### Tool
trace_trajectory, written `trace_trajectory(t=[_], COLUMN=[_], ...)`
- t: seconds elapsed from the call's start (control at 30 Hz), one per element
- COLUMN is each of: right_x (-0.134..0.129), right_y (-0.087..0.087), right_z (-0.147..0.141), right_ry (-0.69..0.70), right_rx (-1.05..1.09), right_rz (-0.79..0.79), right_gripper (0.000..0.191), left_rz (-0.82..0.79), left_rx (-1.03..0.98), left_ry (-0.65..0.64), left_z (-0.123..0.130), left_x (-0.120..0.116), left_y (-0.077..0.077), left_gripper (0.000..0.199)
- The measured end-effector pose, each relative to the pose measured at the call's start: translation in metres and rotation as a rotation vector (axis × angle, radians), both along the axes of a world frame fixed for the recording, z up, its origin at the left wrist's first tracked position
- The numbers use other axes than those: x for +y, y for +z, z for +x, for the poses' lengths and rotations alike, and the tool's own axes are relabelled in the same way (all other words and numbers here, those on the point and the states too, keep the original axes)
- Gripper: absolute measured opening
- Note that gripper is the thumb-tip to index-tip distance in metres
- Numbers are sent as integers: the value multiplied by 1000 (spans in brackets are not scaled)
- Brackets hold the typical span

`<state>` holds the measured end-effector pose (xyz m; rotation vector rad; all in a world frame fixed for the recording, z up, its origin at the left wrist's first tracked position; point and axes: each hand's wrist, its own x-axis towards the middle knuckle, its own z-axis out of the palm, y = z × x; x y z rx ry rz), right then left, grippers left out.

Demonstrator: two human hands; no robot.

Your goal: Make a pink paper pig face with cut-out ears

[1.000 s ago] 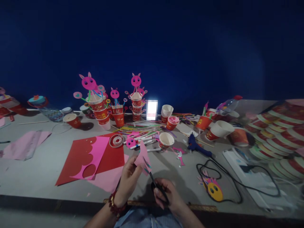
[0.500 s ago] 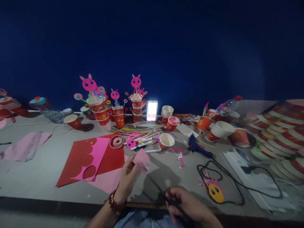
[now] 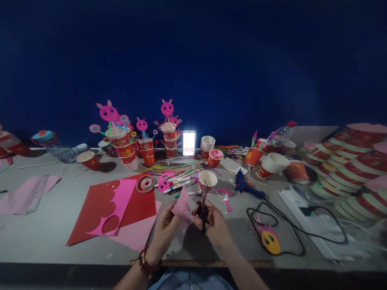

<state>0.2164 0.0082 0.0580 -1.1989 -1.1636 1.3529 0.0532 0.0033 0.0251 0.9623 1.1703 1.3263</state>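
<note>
Over the table's front middle, my left hand [image 3: 166,223] pinches a small piece of pink paper [image 3: 181,204] that bears small teal marks near its lower right. My right hand [image 3: 213,221] is closed round the dark handles of a pair of scissors [image 3: 204,201], whose blades point up and away from me. The right fingertips reach the paper's lower right corner, so both hands are close together. Left of them lie a red sheet [image 3: 86,209], a cut-out magenta sheet [image 3: 125,197] and a pale pink sheet [image 3: 136,233].
A tape roll [image 3: 145,183], marker pens [image 3: 178,184] and a paper cup [image 3: 208,179] lie ahead. To the right are a blue glue gun [image 3: 248,187], its black cord and a yellow paper face [image 3: 271,242]. Cup figures [image 3: 123,151] stand behind; stacked cups [image 3: 356,161] fill the far right.
My right hand has moved up and left to the paper, and the scissors have swung from pointing left to pointing upward. The paper is tilted differently in my left hand. The view has shifted slightly.
</note>
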Motion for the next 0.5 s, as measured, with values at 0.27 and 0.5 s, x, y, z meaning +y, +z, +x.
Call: trace_trajectory(t=[0.27,0.5], right_x=[-1,0], right_y=[-4,0], right_z=[0,10], right_ry=[102,152], right_rx=[-32,-70], right_rz=[32,15], right_gripper=[23,17], left_rz=[114,60], left_rx=[62,34], left_ry=[-215,-112], left_z=[-4,-8], left_x=[3,6], left_y=[11,5], left_gripper=[29,27])
